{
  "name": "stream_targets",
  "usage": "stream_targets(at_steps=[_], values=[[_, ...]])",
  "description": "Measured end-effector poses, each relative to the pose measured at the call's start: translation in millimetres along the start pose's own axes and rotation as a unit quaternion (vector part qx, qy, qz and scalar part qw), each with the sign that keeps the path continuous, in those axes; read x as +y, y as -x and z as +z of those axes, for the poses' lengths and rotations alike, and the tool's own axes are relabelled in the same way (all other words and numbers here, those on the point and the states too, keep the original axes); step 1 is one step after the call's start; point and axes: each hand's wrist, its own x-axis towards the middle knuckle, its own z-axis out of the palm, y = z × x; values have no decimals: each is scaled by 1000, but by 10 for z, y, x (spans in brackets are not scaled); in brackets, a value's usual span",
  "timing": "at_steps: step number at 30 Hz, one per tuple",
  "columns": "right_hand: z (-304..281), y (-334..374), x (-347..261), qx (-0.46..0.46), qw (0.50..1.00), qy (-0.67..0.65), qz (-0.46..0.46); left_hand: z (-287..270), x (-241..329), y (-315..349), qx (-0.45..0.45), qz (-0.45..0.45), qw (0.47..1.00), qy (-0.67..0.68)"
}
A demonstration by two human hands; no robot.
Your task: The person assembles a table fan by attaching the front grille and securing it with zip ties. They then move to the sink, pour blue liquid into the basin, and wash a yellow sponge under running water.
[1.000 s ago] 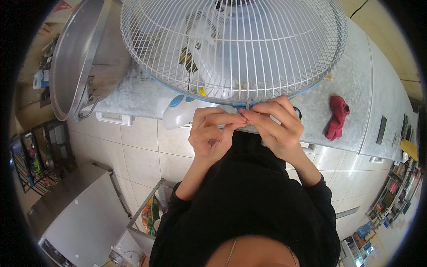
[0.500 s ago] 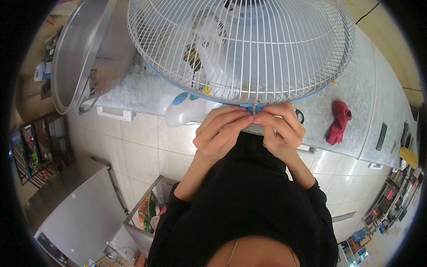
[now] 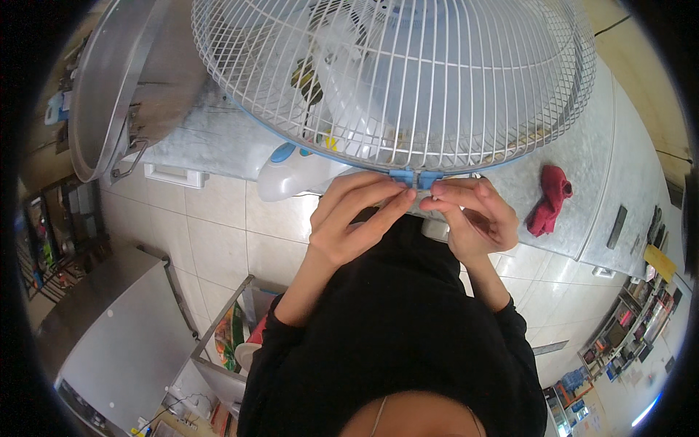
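Head | left fingers (image 3: 375,194) pinching blue clip (image 3: 429,177) | right fingers (image 3: 460,194) parted from left, hold unclear

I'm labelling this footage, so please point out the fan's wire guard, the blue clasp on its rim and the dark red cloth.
Wire guard (image 3: 420,58): head view, on its middle ring.
Blue clasp (image 3: 429,177): head view, on its right-hand block.
Dark red cloth (image 3: 550,201): head view, about its middle.

A crumpled red cloth (image 3: 550,202) lies on a grey worktop (image 3: 586,156), a large metal pot (image 3: 162,95) at left; cluttered shelves (image 3: 628,325) stand beyond pale floor tiles (image 3: 217,226).
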Motion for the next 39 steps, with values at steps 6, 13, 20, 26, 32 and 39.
stream_targets(at_steps=[6,13,20,26,32,39], values=[[-17,-52,-47,-18,999,18,41,-1,-1,-20,-5,3,1000,6],[-19,-179,-137,-42,994,45,87,-19,-30,-49,-8,2,1000,28],[-77,-265,-179,-95,989,74,82,-27,-24,-76,-10,-5,999,38],[-51,-209,-135,-78,992,72,68,-23,-24,-73,-24,-1,999,37],[-1,-209,-145,-30,995,70,62,0,-38,-80,-8,16,999,46],[-12,-267,-197,-102,985,103,89,-36,-40,-110,-20,-26,997,73]])
